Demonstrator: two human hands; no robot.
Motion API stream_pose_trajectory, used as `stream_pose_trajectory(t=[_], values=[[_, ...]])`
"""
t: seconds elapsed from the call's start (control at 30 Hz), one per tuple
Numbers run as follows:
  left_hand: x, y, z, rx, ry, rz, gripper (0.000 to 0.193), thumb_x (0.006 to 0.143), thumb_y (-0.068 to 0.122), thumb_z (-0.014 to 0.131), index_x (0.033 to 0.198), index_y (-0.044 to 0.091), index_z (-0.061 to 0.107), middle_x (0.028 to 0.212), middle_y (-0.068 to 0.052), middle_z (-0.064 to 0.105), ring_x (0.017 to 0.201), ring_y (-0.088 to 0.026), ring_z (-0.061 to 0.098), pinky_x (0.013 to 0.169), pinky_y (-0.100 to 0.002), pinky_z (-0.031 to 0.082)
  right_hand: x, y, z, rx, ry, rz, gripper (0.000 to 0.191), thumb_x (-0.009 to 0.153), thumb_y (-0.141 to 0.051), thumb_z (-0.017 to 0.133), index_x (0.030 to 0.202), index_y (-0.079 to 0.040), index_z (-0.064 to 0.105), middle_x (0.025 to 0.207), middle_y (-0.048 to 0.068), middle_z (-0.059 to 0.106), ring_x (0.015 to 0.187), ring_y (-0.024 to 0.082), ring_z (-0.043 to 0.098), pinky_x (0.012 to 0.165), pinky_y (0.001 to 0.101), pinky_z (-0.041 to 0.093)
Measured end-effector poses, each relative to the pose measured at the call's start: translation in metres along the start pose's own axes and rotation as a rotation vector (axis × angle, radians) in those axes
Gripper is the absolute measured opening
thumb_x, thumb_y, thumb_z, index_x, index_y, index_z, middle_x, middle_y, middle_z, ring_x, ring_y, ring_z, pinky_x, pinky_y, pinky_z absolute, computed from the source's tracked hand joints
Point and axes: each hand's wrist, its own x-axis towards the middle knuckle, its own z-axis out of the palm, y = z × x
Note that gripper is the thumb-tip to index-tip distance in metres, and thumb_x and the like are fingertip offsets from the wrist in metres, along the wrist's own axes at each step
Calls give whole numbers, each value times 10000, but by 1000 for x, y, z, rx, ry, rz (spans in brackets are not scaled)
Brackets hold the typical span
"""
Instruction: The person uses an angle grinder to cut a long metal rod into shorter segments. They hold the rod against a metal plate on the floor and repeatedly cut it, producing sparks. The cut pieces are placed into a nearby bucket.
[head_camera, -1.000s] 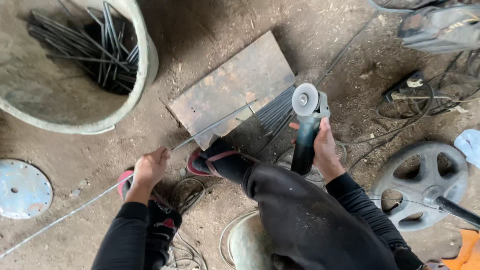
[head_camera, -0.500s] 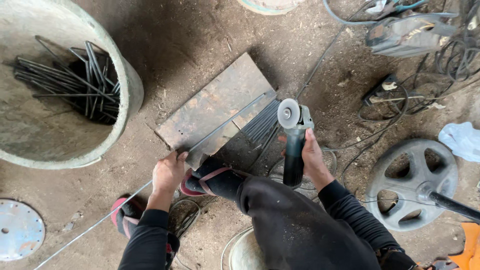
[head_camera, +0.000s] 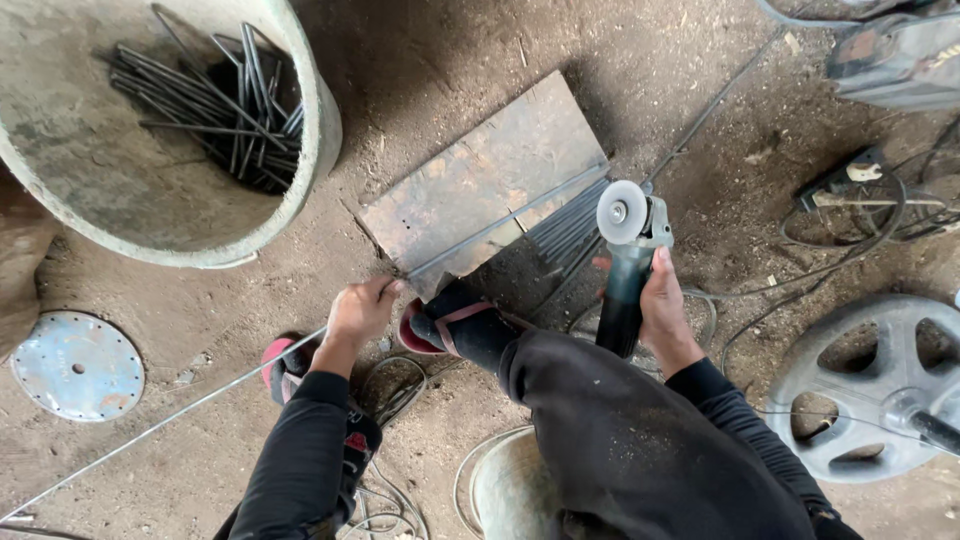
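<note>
Centrally, long thin metal rod (head_camera: 500, 226) lying across rusty steel plate (head_camera: 490, 185), gripped by closed left hand (head_camera: 358, 312) at lower centre-left. Right hand (head_camera: 662, 305) wrapped around angle grinder (head_camera: 628, 255), centre-right. Upper left, concrete tub (head_camera: 320, 130) holding cut rods (head_camera: 215, 105).

The left hand (head_camera: 362, 312) now sits higher and nearer the centre of the frame than one second ago, close to the lower corner of the rusty steel plate (head_camera: 480, 190), gripping the long thin rod (head_camera: 180, 412). The rod now lies farther across the plate. The angle grinder (head_camera: 628, 262) in the right hand (head_camera: 664, 305) now sits lower in the frame.
</note>
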Motion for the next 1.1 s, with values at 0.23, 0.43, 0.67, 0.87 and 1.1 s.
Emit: stream_pose_trajectory(t=[0.23, 0.43, 0.67, 0.87, 1.1], values=[[7, 17, 8, -26, 42, -10, 546, 1006, 602, 493, 895, 112, 708, 768, -146, 735, 760, -360, 723, 763, -508, 554, -10, -1, -8, 5, 10, -16, 732, 1036, -663, 329, 1440, -67, 459, 1158, 184, 707, 761, 230, 703, 676, 371, 611], [10, 14, 11, -34, 138, 59, 516, 993, 577, 543, 908, 98, 715, 801, -181, 732, 814, -405, 710, 766, -522, 548, -11, 11, -17, 59, -25, -23, 683, 1050, -638, 348, 1435, -86, 468, 1172, 175, 704, 793, 220, 708, 683, 378, 605], [8, 14, 8, -95, 73, -19, 472, 989, 556, 542, 972, 118, 717, 803, -191, 734, 798, -404, 718, 768, -519, 550, -12, 14, -24, 68, 16, 45, 679, 1058, -633, 308, 1418, -86, 491, 1166, 164, 717, 744, 220, 697, 642, 362, 580], [5, 6, 19, -86, 199, 77, 432, 984, 547, 576, 1021, 144, 728, 732, -193, 711, 736, -427, 700, 692, -530, 551, -8, 12, -22, 46, 85, 71, 684, 1056, -631, 308, 1393, -75, 520, 1147, 159, 725, 725, 219, 689, 651, 374, 579], [8, 2, 24, -72, 104, -7, 430, 997, 576, 521, 1019, 202, 732, 629, -124, 698, 585, -362, 698, 616, -501, 560, -7, 6, -17, 20, 35, 44, 684, 1029, -634, 324, 1399, -86, 500, 1148, 170, 723, 735, 223, 705, 657, 377, 598]])
